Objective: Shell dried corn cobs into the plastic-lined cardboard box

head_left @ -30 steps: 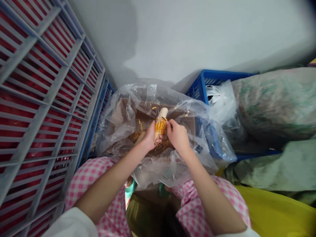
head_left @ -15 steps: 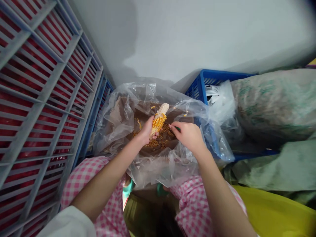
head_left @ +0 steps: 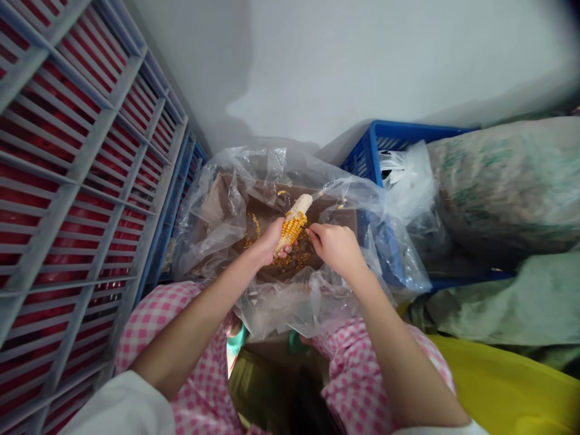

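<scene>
While two pink-checked trouser legs [head_left: 362,374] flank the near side, two hands are at work over one corn cob [head_left: 292,229]. Left hand [head_left: 273,237]: fingers wrapped firmly around the cob's lower part, top end tilted away and right. Right hand [head_left: 333,244]: fingers pinched together just beside it, and I can't tell what they hold. Below, loose kernels [head_left: 299,261], too many to count, lie in one plastic-lined cardboard box [head_left: 215,208]. Beyond, to the right, one blue crate [head_left: 373,151]; behind everything, one pale wall [head_left: 317,66].
</scene>
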